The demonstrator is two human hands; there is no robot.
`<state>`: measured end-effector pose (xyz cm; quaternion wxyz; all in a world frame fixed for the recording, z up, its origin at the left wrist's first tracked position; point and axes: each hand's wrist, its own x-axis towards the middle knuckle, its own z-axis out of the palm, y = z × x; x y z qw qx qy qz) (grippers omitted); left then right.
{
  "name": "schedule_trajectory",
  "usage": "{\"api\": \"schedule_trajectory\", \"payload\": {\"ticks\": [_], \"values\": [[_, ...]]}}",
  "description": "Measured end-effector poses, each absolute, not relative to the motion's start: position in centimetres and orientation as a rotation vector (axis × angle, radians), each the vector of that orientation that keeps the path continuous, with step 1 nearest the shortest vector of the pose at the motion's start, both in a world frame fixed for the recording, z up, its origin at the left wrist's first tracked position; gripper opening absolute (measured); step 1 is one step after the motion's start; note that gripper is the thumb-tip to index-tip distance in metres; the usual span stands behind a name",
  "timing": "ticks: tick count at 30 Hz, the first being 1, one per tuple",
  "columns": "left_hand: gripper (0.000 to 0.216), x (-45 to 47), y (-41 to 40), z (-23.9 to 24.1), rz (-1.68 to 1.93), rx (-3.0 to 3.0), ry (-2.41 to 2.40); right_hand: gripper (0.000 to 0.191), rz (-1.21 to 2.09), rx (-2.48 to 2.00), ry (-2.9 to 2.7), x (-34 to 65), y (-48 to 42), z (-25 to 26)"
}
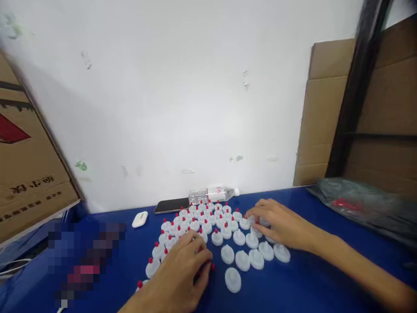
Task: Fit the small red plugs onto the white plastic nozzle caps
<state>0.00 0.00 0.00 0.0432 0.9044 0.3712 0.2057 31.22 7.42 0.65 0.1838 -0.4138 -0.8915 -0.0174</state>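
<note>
Brown cardboard box (29,174) at the far left carries a red shape and dark printed characters, too blurred to read. On the blue table (293,287) lie a small white oval case (140,219) and a dark flat phone (171,205). The left hand (182,269) covers the near left of a cluster of white plastic caps with red tips (216,238), fingers drawn together; whether it clamps one I cannot tell. A clear plastic water bottle (213,194) lies beyond, its red-and-white label unreadable. The right hand (280,226) rests on the cluster's far right caps, fingers loosely apart. A dark plastic bag (358,204) lies at the right.
</note>
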Motion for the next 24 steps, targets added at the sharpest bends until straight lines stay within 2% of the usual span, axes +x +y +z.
{"api": "schedule_trajectory", "payload": {"ticks": [2,8,16,21,24], "values": [[0.02,0.1,-0.1,0.1,0.611,2.775,1.161,0.02,-0.027,-1.142,-2.569,31.6,7.6,0.5],[0.014,0.1,-0.3,0.2,0.597,2.8,1.185,0.023,-0.05,-1.031,-2.455,32.7,8.1,0.7],[0.019,0.2,-0.3,0.1,0.911,2.842,1.114,0.035,-0.444,-0.85,-2.146,31.1,6.8,-1.1],[0.015,0.4,-0.9,0.5,1.113,2.811,1.058,0.049,-0.652,-0.628,-2.282,28.6,4.5,-1.5],[0.012,0.8,-1.5,0.5,1.175,2.798,1.033,0.046,-0.725,-0.428,-2.304,27.0,2.4,0.0]]}}
